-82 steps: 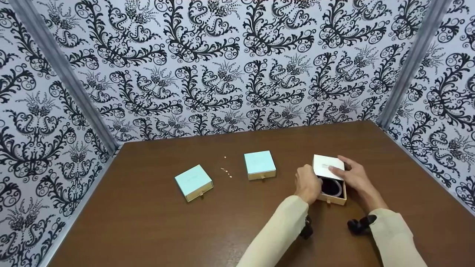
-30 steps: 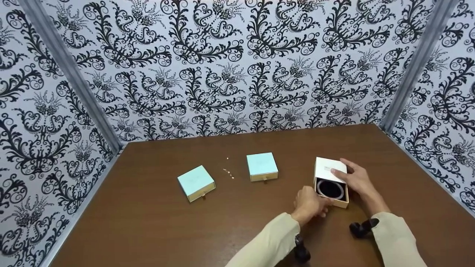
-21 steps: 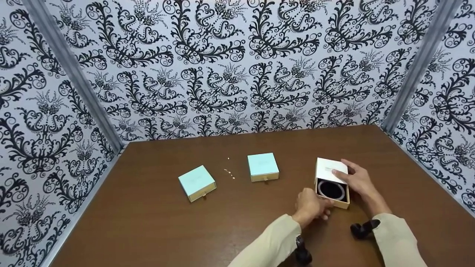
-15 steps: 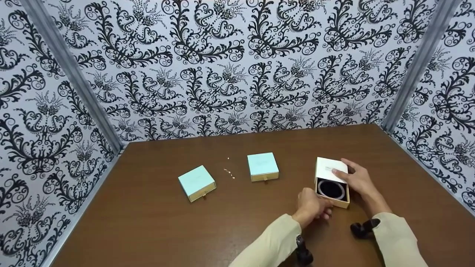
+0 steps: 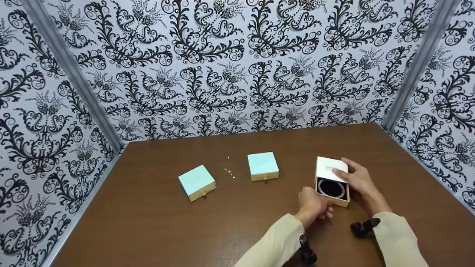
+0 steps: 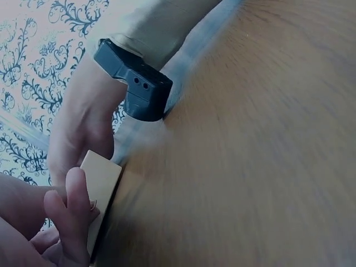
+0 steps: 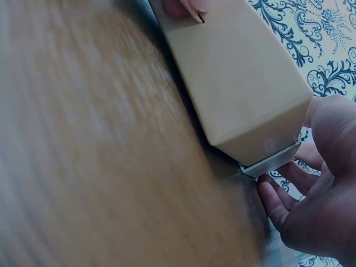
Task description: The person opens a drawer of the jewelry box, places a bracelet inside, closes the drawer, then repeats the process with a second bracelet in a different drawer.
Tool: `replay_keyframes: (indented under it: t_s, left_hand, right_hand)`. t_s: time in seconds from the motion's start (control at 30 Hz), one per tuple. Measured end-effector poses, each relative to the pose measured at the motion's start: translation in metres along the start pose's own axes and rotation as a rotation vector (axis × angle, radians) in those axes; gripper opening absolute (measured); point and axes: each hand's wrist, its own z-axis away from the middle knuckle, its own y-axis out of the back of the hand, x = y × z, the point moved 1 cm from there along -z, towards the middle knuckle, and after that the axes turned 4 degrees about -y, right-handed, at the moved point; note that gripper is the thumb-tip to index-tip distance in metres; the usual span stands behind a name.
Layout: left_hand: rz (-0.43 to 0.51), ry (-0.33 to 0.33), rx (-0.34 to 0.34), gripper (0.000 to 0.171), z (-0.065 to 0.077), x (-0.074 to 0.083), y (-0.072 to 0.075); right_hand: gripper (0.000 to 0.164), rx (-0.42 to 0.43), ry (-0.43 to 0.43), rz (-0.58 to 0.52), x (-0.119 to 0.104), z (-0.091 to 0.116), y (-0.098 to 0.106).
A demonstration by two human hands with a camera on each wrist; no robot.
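A white slide-out gift box point(image 5: 327, 165) lies at the right of the table, its tan drawer point(image 5: 339, 202) pulled partly out toward me. Inside the drawer, a pale ring-shaped bracelet point(image 5: 341, 189) sits around a black cushion. My left hand point(image 5: 311, 203) is at the drawer's front; in the right wrist view, left fingertips point(image 7: 177, 8) pinch the small ribbon pull. My right hand point(image 5: 358, 180) grips the white sleeve from its right side, with the thumb on top. The left wrist view shows the drawer front point(image 6: 102, 177) beside the left fingers.
Two pale turquoise boxes, one in the middle point(image 5: 262, 163) and one further left point(image 5: 196, 181), stand closed on the brown table point(image 5: 167, 230). Small pale bits point(image 5: 230, 172) lie between them. Patterned walls point(image 5: 222, 74) enclose the back and sides.
Since the oldest frame, my left hand has moved from the drawer's left side, by the bracelet, down to its front. My right hand has kept hold of the sleeve. The last second shows hardly any motion.
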Motion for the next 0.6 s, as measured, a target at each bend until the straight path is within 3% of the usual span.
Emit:
replay_keyframes:
  t_s: [0.6]
  left_hand:
    - [0.076, 0.021, 0.033, 0.027, -0.0008, -0.0016, -0.0080]
  right_hand:
    - [0.082, -0.016, 0.004, 0.020, -0.0014, 0.0033, 0.0006]
